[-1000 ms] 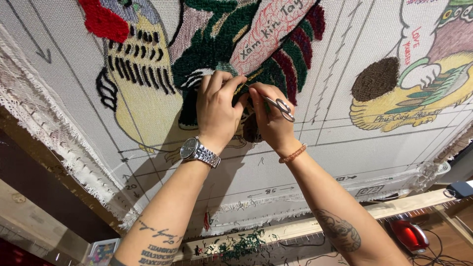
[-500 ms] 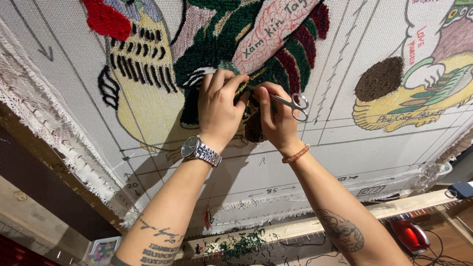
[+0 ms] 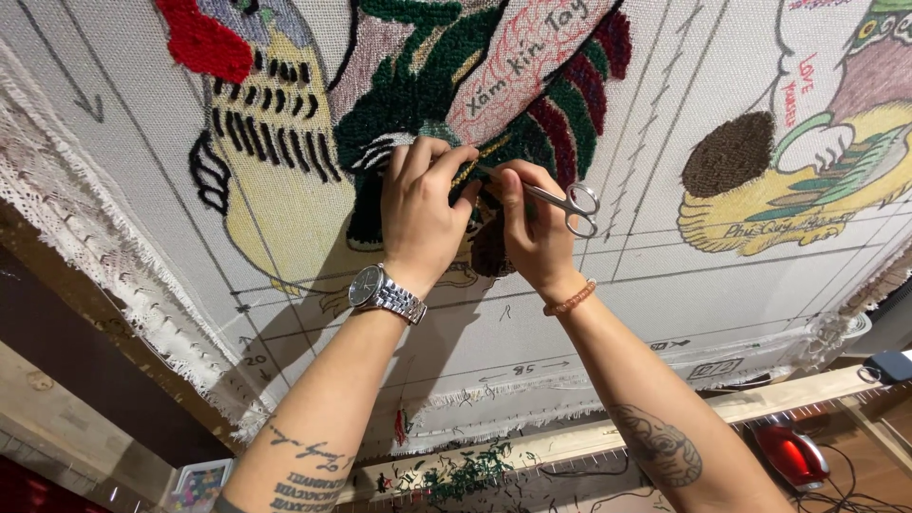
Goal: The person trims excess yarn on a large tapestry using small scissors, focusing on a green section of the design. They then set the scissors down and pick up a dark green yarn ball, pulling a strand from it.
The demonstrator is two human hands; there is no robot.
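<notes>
Both hands meet at the middle of a stretched white tufting cloth that fills the view, over the dark green tufted yarn of a large bird-like figure. The left hand, with a silver wristwatch at its 6 o'clock, is closed in a pinch on the green pile. Touching it at 3 o'clock, the right hand grips small silver scissors, handles pointing toward 3 o'clock and blades tucked in between the two hands; an orange bead bracelet circles that wrist. A red tufted patch lies at 10 o'clock, a brown one at 3 o'clock. Green yarn clippings litter the wooden frame rail at 6 o'clock.
</notes>
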